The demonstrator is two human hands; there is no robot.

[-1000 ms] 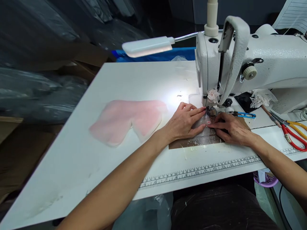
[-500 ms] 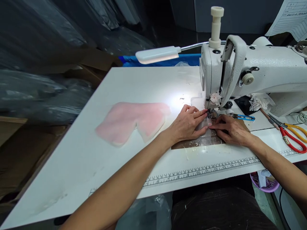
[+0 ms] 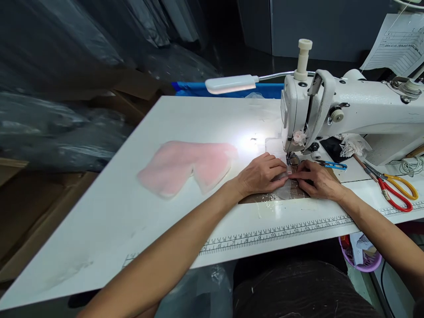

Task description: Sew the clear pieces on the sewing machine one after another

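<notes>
At the presser foot [image 3: 292,160] of a white sewing machine [image 3: 371,106], both hands work on a small piece of sheer whitish fabric [image 3: 283,191]. My left hand [image 3: 263,175] lies on its left side, fingers stretched toward the foot and thumb apart below them. On the other side, my right hand [image 3: 314,179] pinches the fabric's edge between thumb and forefinger, its other fingers curled. The fingertips of both hands almost meet just in front of the foot. The needle tip is too small to make out.
Pink fabric pieces [image 3: 185,165] lie on the white table [image 3: 109,229], left of the hands. Blue thread snips [image 3: 334,165] and red- and yellow-handled scissors [image 3: 394,190] lie at right. A lamp [image 3: 232,84] lights the sewing area. Below the table edge is a purple basket [image 3: 371,265].
The view has shifted a little, so the machine appears lower. My left fingertips have drawn slightly back from the foot. The right hand keeps its pinch on the sheer fabric.
</notes>
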